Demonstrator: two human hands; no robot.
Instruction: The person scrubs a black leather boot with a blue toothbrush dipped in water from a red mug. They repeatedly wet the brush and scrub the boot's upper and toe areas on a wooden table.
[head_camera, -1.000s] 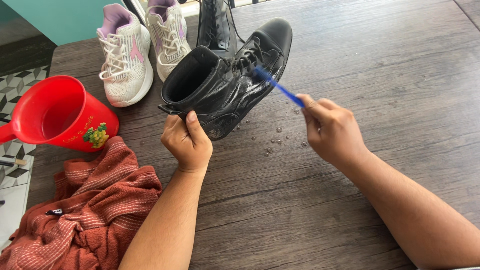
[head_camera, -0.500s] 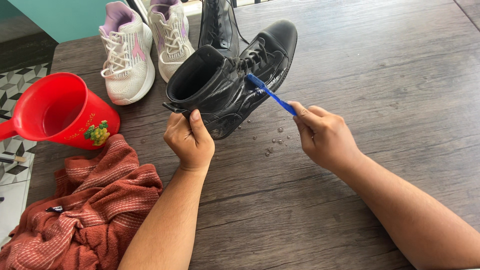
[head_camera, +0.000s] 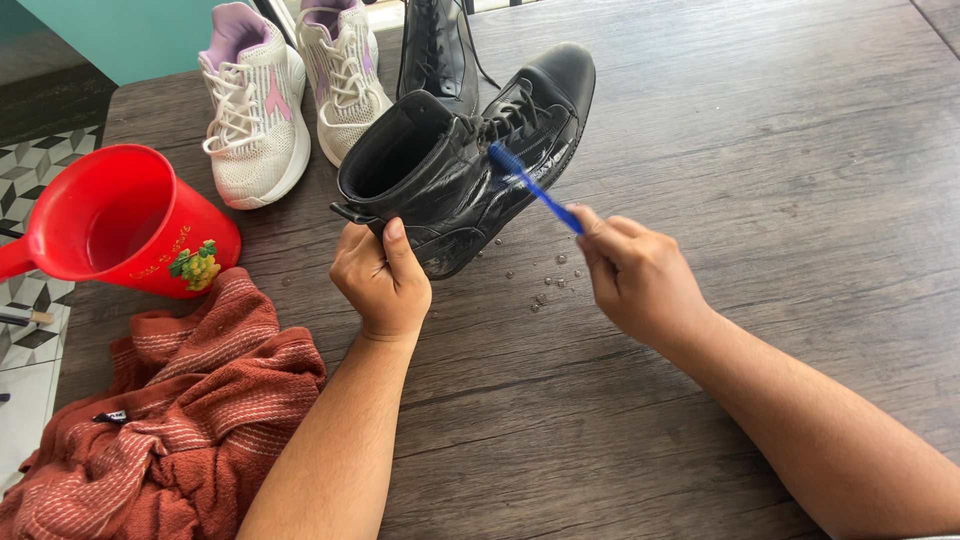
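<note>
Gripping blue toothbrush (head_camera: 535, 187), black boot (head_camera: 470, 165)

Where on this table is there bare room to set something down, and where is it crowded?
Free: the wide stretch of wooden table right of the black boot, beyond the right hand, and the near strip between the forearms. Crowded: the left side, with the red jug, reddish towel, white sneakers and second boot. Water drops dot the wood beside the boot.

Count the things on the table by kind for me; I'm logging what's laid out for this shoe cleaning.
Black boots: 2 (one gripped by the left hand at, one behind)
White sneakers: 2
Blue toothbrush: 1, in the right hand
Red jug: 1
Red towel: 1
Total: 7
</note>
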